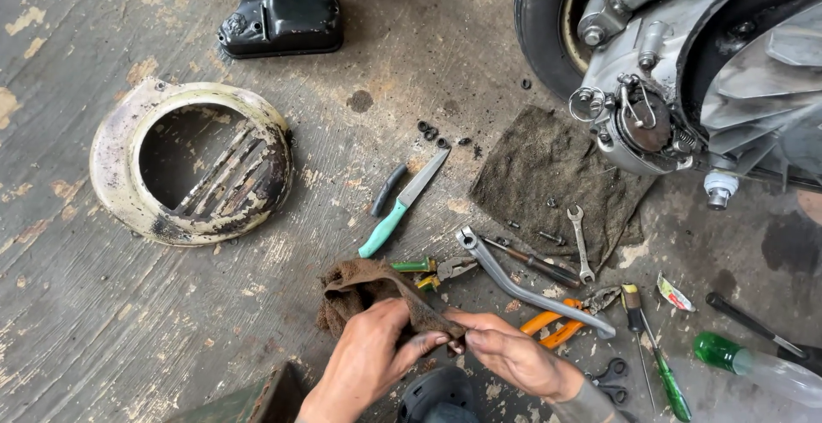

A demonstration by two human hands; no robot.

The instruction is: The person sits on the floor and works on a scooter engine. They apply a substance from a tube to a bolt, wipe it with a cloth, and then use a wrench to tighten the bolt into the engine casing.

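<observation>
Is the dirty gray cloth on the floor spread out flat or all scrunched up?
Spread out flat. The gray cloth lies open on the floor beside the wheel, with a small wrench resting on it.

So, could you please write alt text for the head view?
Two hands, left hand and right hand, pinch a brown rag over a worn floor strewn with tools: a knife, spanner, pliers.

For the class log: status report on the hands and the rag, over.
Left hand and right hand both grip brown rag. Pliers, wrench close beside.
</observation>
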